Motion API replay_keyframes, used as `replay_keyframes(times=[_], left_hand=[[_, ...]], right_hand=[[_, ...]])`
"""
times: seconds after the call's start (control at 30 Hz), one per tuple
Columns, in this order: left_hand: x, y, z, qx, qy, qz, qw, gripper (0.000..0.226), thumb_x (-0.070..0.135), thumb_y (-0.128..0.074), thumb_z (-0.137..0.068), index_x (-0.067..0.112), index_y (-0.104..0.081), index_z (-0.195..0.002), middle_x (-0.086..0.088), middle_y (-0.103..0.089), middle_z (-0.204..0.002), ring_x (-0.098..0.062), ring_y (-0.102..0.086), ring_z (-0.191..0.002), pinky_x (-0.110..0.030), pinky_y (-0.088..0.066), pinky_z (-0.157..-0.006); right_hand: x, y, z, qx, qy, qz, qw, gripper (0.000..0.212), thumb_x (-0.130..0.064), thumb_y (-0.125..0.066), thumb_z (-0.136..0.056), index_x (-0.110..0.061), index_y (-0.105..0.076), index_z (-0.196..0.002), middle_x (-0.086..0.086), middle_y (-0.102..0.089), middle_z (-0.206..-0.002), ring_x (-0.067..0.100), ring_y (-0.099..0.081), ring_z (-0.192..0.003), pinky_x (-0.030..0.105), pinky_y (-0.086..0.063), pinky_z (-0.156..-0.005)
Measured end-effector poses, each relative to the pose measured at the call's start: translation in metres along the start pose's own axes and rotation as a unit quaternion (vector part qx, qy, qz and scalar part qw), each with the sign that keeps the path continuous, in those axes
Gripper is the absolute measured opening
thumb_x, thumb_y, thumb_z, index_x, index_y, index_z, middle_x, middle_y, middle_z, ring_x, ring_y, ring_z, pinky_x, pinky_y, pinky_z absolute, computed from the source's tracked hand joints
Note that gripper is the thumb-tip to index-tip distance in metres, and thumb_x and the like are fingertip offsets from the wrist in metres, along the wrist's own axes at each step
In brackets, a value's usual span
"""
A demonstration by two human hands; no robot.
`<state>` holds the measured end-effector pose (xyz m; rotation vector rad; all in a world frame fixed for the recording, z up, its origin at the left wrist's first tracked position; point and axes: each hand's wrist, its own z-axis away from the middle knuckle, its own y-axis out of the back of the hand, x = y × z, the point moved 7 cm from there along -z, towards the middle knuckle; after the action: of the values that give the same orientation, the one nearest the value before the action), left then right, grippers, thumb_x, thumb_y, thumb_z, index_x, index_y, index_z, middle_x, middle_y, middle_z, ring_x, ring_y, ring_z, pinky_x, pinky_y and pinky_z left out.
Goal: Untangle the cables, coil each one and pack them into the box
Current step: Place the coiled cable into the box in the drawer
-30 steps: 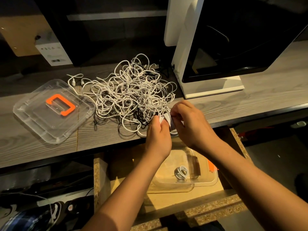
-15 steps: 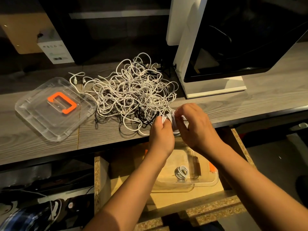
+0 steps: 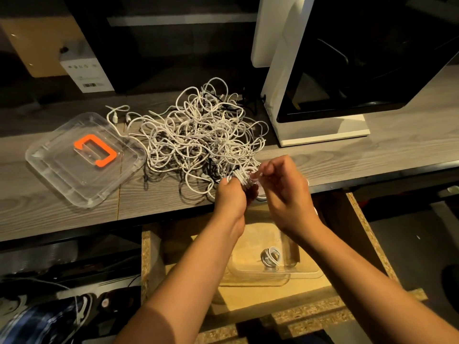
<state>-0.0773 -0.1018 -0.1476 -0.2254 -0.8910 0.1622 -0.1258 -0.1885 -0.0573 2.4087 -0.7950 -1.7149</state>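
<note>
A big tangle of white cables point(image 3: 198, 137) lies on the grey wooden desk point(image 3: 62, 219). At its near right edge my left hand point(image 3: 229, 197) grips a small coil of white cable point(image 3: 244, 178) from below. My right hand point(image 3: 285, 184) pinches the loose end of that cable beside the coil. Below the desk, a clear plastic box point(image 3: 250, 274) sits on a chipboard shelf, with one coiled white cable point(image 3: 270, 255) inside it. My forearms hide part of the box.
The box's clear lid with an orange handle point(image 3: 84, 157) lies on the desk left of the tangle. A white monitor stand point(image 3: 323, 132) and dark screen stand at the back right. A white carton point(image 3: 84, 73) sits back left. Dark clutter fills the floor lower left.
Both hands have stayed at the tangle's near right edge, working the cable round the coil. My right hand's fingers have lifted and now pinch the cable end.
</note>
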Motion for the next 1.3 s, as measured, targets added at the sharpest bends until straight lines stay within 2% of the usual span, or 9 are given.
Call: replay_keyframes(times=[0.1, 0.2, 0.33, 0.47, 0.6, 0.8, 1.03, 1.17, 1.3], left_hand=[[0.007, 0.002, 0.000, -0.006, 0.000, -0.010, 1.000, 0.025, 0.002, -0.037, -0.095, 0.015, -0.049, -0.077, 0.001, -0.051, -0.051, -0.003, -0.046, -0.034, -0.013, -0.034, -0.035], [0.014, 0.004, 0.003, -0.009, -0.028, -0.041, 0.999, 0.025, 0.003, -0.036, -0.096, 0.015, -0.053, -0.082, -0.001, -0.056, -0.059, -0.006, -0.050, -0.045, -0.011, -0.036, -0.035], [0.018, 0.006, 0.004, -0.061, -0.097, -0.104, 0.988, 0.021, 0.010, -0.038, -0.095, 0.018, -0.057, -0.093, -0.005, -0.064, -0.095, -0.018, -0.059, -0.085, -0.030, -0.050, -0.078], [0.014, 0.006, 0.011, -0.100, -0.126, -0.253, 0.954, 0.043, 0.037, -0.039, -0.081, 0.017, -0.057, -0.113, -0.005, -0.059, -0.123, -0.025, -0.051, -0.116, -0.039, -0.039, -0.102], [0.004, 0.002, 0.016, -0.119, -0.161, -0.407, 0.891, 0.024, 0.014, -0.033, -0.099, 0.000, -0.049, -0.109, -0.009, -0.048, -0.115, -0.016, -0.044, -0.107, -0.020, -0.025, -0.072], [-0.056, 0.006, 0.008, -0.103, -0.080, -0.549, 0.826, 0.019, 0.019, -0.040, -0.098, 0.007, -0.052, -0.108, -0.012, -0.056, -0.112, -0.023, -0.051, -0.102, -0.024, -0.031, -0.069], [-0.095, 0.029, -0.001, 0.076, -0.006, -0.460, 0.885, 0.018, 0.011, -0.069, -0.080, 0.017, -0.060, -0.095, -0.006, -0.065, -0.094, -0.020, -0.062, -0.080, -0.026, -0.050, -0.062], [-0.094, 0.033, -0.010, 0.115, -0.011, -0.487, 0.866, 0.010, 0.014, -0.066, -0.083, 0.017, -0.058, -0.089, -0.004, -0.064, -0.091, -0.012, -0.052, -0.074, -0.016, -0.030, -0.045], [-0.110, 0.026, -0.021, 0.035, 0.030, -0.496, 0.867, 0.027, 0.005, -0.054, -0.089, 0.006, -0.058, -0.115, -0.004, -0.062, -0.112, -0.021, -0.057, -0.103, -0.023, -0.044, -0.079]], right_hand=[[-0.011, -0.006, 0.009, -0.022, 0.041, -0.010, 0.999, 0.034, -0.001, -0.050, -0.085, -0.033, -0.039, -0.087, 0.007, -0.059, -0.086, 0.025, -0.058, -0.078, 0.042, -0.050, -0.067], [-0.011, -0.005, 0.014, -0.030, 0.026, -0.060, 0.997, 0.018, -0.007, -0.052, -0.084, -0.022, -0.041, -0.083, 0.009, -0.062, -0.088, 0.024, -0.061, -0.081, 0.035, -0.052, -0.070], [0.001, 0.009, 0.004, -0.041, -0.107, -0.180, 0.977, 0.018, 0.002, -0.056, -0.075, -0.011, -0.050, -0.085, 0.004, -0.062, -0.095, 0.008, -0.063, -0.095, 0.021, -0.049, -0.086], [0.027, 0.023, 0.003, 0.000, -0.243, -0.250, 0.937, 0.016, -0.001, -0.051, -0.079, -0.011, -0.056, -0.091, -0.003, -0.065, -0.091, 0.009, -0.062, -0.085, 0.024, -0.052, -0.074], [0.052, 0.013, 0.019, -0.075, -0.308, -0.186, 0.930, 0.022, 0.009, -0.045, -0.089, -0.007, -0.059, -0.091, 0.008, -0.063, -0.086, 0.016, -0.058, -0.074, 0.026, -0.049, -0.066], [0.113, 0.015, 0.073, -0.071, -0.392, -0.133, 0.908, 0.015, 0.012, -0.057, -0.083, -0.003, -0.060, -0.086, 0.009, -0.066, -0.082, 0.015, -0.063, -0.073, 0.021, -0.054, -0.065], [0.164, 0.011, 0.114, -0.099, -0.458, -0.063, 0.881, 0.017, 0.002, -0.064, -0.081, -0.013, -0.067, -0.088, 0.007, -0.070, -0.090, 0.022, -0.067, -0.086, 0.042, -0.056, -0.083], [0.184, 0.000, 0.121, -0.091, -0.503, -0.098, 0.854, 0.023, 0.006, -0.060, -0.080, -0.016, -0.067, -0.083, 0.005, -0.069, -0.090, 0.022, -0.064, -0.087, 0.040, -0.051, -0.087], [0.189, -0.017, 0.121, -0.062, -0.545, -0.222, 0.806, 0.029, 0.019, -0.042, -0.085, -0.003, -0.060, -0.087, 0.013, -0.062, -0.088, 0.018, -0.060, -0.076, 0.025, -0.049, -0.072]])
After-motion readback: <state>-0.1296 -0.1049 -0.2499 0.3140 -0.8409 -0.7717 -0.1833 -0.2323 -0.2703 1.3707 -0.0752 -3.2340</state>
